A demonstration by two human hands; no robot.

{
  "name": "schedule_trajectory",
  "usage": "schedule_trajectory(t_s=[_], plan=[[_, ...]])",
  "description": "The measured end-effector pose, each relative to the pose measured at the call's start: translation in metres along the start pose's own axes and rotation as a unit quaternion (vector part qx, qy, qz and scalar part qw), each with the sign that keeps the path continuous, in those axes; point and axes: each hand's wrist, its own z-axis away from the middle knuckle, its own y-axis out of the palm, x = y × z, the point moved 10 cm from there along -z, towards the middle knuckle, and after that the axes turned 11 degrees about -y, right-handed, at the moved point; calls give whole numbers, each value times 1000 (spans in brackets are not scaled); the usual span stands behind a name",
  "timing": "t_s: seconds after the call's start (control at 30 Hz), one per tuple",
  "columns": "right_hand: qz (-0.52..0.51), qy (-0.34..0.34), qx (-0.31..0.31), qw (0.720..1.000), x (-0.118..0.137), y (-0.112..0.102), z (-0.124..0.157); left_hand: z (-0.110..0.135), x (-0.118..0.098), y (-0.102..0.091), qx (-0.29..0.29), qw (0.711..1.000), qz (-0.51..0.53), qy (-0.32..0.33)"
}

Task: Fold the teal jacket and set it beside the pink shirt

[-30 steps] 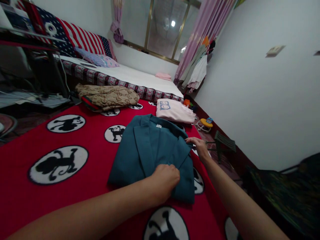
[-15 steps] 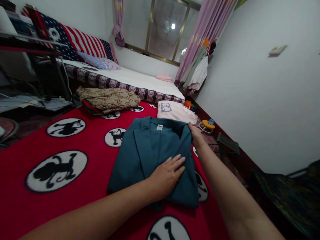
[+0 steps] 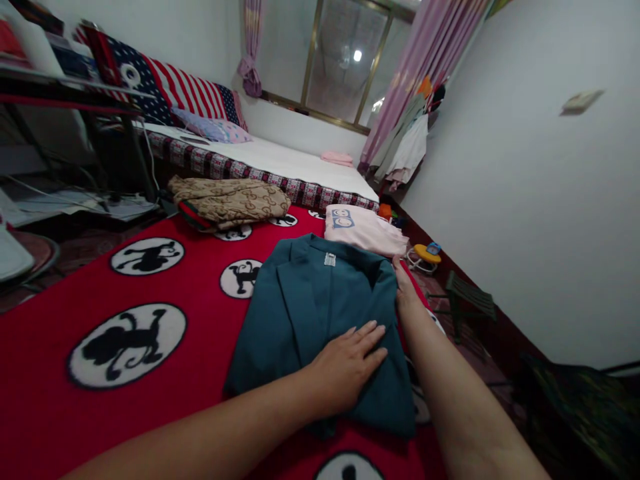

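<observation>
Red blanket (image 3: 205, 283) bears a jacket (image 3: 300, 313), left fingers (image 3: 369, 337) spread atop, right fingers (image 3: 401, 272) obscured, grip unclear.

Jacket (image 3: 310, 313) plain teal; blanket (image 3: 205, 360) red, black-on-white oval motifs; folded garment (image 3: 373, 230) pale pink.

The room is dimly lit, with a white glare spot (image 3: 357, 55) in the window (image 3: 340, 87). The lower right sinks into shadow; detail is soft, edges look stretched.

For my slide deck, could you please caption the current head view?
Left hand flat on a teal jacket atop a red monkey-print cover, right hand at the jacket's edge.
</observation>
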Motion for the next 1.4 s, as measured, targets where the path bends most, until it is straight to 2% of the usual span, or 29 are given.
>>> schedule_trajectory(t_s=[0.13,0.23,0.33,0.4,0.43,0.5,0.57,0.6,0.63,0.67,0.73,0.8,0.87,0.97,1.03,1.1,1.2,1.23,1.3,1.33,1.4], plan=[[73,0,-62,995,-1,-15,4,3,-8,-2,-6,999,-8,40],[133,-9,-74,988,10,-18,12,5,-11,3,7,999,7,48],[220,-67,-65,971,44,-14,26,3,-12,-6,28,997,55,43],[304,-159,-38,939,80,-4,42,-3,-4,-33,12,992,122,17],[345,-204,-15,916,96,4,53,-8,7,-54,-15,987,158,-10],[406,-257,35,876,116,17,77,-12,46,-103,-121,968,198,-96],[449,-262,71,852,118,22,97,-4,99,-144,-228,937,157,-212],[465,-253,80,845,115,22,104,2,126,-155,-246,924,110,-272],[477,-238,83,842,108,20,109,9,153,-158,-242,907,63,-340],[486,-219,84,842,98,18,113,17,175,-158,-240,892,48,-381],[496,-171,84,847,74,13,115,31,210,-149,-223,873,33,-432],[495,-117,85,857,48,10,112,41,231,-133,-201,867,33,-454],[489,-81,88,864,30,11,106,45,239,-120,-177,872,27,-456],[498,-61,109,858,26,17,96,46,242,-112,-171,877,3,-450],[508,-55,120,851,36,20,94,46,241,-115,-198,872,-16,-448],[503,-80,113,853,58,23,98,44,236,-123,-236,869,-33,-433],[426,-192,126,875,109,38,124,33,217,-134,-262,889,-29,-375],[380,-228,150,884,125,45,139,26,208,-134,-244,907,-8,-343],[284,-265,227,893,149,59,172,10,182,-128,-157,951,61,-259],[239,-264,272,894,157,65,188,4,164,-121,-94,967,101,-213],[170,-242,351,888,168,74,215,-1,127,-105,45,976,166,-137]])
